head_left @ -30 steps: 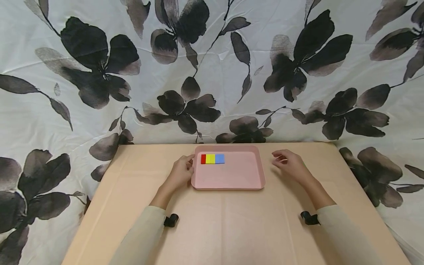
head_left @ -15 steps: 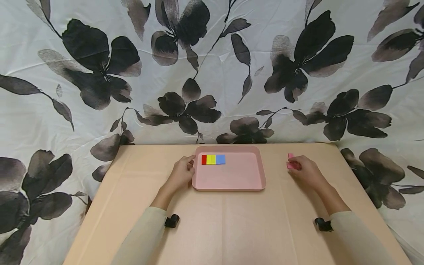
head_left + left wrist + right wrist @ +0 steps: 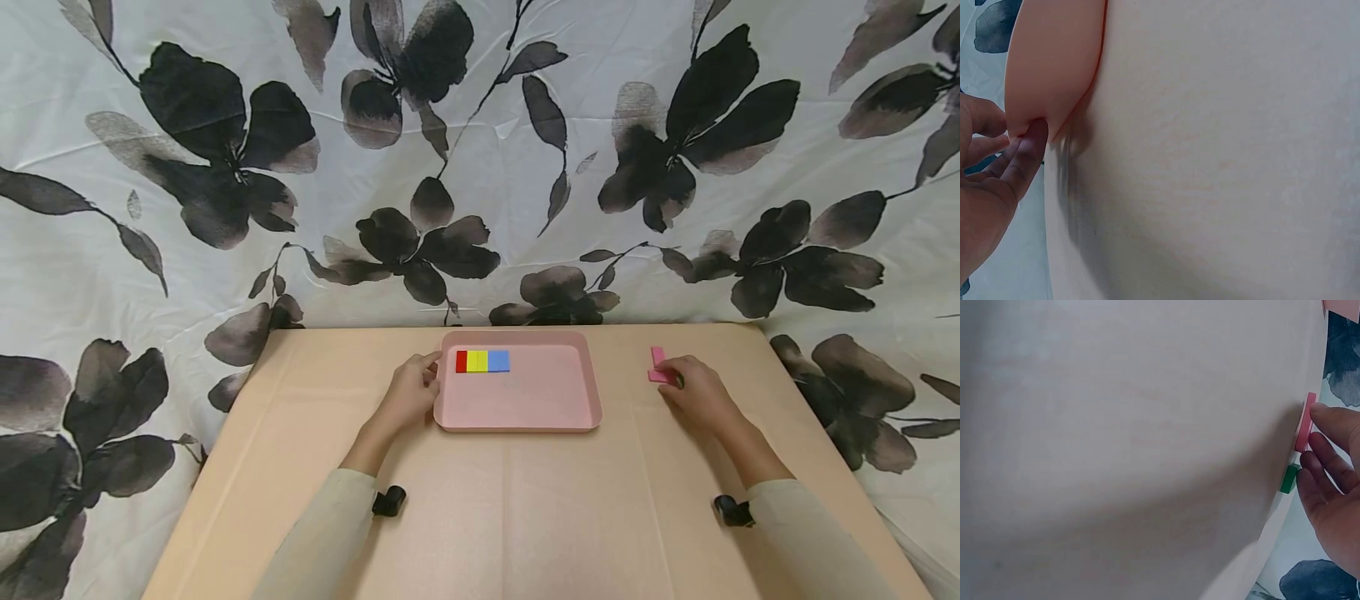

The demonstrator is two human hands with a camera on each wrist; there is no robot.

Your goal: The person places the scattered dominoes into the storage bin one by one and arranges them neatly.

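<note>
A pink tray [image 3: 517, 426] lies at the middle of the tan table, with a red block [image 3: 461, 361], a yellow block [image 3: 477, 361] and a blue block [image 3: 498, 361] in a row in its far left corner. My left hand [image 3: 411, 392] grips the tray's left rim; the left wrist view shows fingers [image 3: 1025, 153] pinching the tray [image 3: 1054, 62] at its edge. To the tray's right, my right hand [image 3: 697, 396] rests with its fingers [image 3: 1332, 425] touching a pink block [image 3: 657, 363] [image 3: 1305, 422]. A green block [image 3: 1289, 478] lies at the fingertips beside it.
The tan table [image 3: 480, 517] is backed and flanked by a white cloth with black flowers [image 3: 480, 167]. The table's right edge runs close behind my right hand. Black wrist cameras [image 3: 388, 500] sit on both forearms.
My right hand moved right, away from the tray's right side, to the pink block near the table's right edge. The left hand and tray stayed put.
</note>
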